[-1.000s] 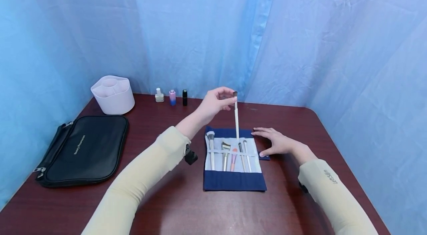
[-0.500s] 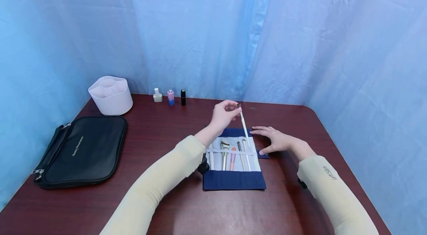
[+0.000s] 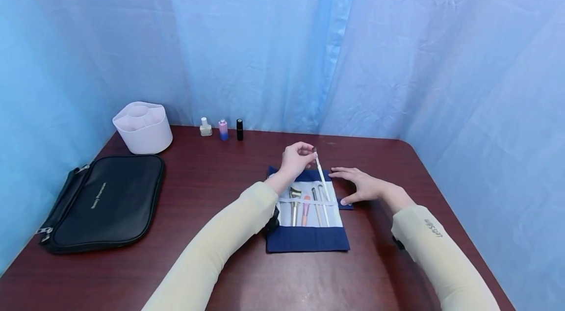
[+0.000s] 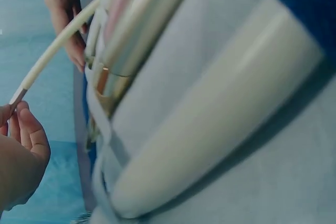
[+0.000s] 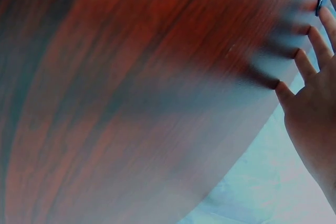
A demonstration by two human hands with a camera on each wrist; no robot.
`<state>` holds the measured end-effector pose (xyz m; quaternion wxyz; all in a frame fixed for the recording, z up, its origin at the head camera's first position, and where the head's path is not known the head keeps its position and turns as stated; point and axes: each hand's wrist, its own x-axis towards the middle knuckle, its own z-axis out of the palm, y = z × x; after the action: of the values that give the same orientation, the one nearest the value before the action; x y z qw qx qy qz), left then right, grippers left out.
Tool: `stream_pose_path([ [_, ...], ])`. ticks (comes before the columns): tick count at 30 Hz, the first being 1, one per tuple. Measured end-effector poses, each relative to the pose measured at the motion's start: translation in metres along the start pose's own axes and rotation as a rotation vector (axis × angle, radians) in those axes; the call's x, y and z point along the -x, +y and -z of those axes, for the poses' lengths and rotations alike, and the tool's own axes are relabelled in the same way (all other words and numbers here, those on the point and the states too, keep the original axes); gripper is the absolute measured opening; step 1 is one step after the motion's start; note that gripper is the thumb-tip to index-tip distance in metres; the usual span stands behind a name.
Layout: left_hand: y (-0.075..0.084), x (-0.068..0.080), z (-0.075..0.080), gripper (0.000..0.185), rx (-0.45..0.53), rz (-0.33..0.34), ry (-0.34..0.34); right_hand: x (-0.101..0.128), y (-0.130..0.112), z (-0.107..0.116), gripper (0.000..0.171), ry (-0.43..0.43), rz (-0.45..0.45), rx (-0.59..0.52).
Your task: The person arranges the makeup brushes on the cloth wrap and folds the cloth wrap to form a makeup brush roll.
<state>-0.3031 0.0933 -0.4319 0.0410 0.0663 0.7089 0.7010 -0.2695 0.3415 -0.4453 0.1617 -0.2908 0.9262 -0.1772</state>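
Observation:
My left hand (image 3: 296, 159) pinches a slim white makeup brush (image 3: 321, 173) close to its dark bristles. The brush slants, handle end down, toward the elastic band of an unrolled navy brush roll (image 3: 307, 240); in the left wrist view the handle (image 4: 58, 45) reaches the band's edge. Several brushes lie under the band, among them an orange-pink one (image 3: 306, 210) and a broad gold-toned one (image 3: 295, 203). A thick white handle (image 4: 220, 114) fills the left wrist view. My right hand (image 3: 364, 186) rests with fingers spread at the roll's right edge, by its small tab (image 3: 346, 204).
On the left lies a black zipped case (image 3: 106, 203), with a white divided organizer (image 3: 145, 137) behind it. A nail polish bottle (image 3: 205, 128), a pink-blue bottle (image 3: 223, 130) and a black tube (image 3: 240, 129) stand along the back edge. Blue curtains (image 3: 251, 46) surround the table.
My left hand has come down and slightly right, lowering the brush handle to the elastic band. The right hand stays at the roll's edge. The head view has shifted slightly.

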Motion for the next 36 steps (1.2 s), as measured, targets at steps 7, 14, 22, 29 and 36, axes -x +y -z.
stream_pose_path([
  [7, -0.009, 0.000, 0.001, 0.014, -0.128, -0.008, -0.074, 0.000, -0.001, -0.001, 0.082, -0.004, 0.000, -0.007],
  [14, -0.012, -0.002, 0.006, 0.016, -0.304, -0.024, -0.223, -0.001, 0.000, -0.001, 0.083, -0.013, -0.026, -0.004],
  [22, -0.018, -0.006, 0.013, 0.015, -0.341, -0.012, -0.395, 0.000, -0.002, 0.001, 0.083, -0.012, -0.024, -0.008],
  [29, -0.021, -0.008, 0.017, 0.027, -0.364, -0.034, -0.554, -0.001, -0.002, -0.001, 0.083, -0.014, -0.036, 0.003],
  [36, -0.022, -0.007, 0.017, 0.042, -0.463, -0.075, -0.744, 0.001, -0.002, -0.001, 0.083, 0.005, -0.020, -0.004],
])
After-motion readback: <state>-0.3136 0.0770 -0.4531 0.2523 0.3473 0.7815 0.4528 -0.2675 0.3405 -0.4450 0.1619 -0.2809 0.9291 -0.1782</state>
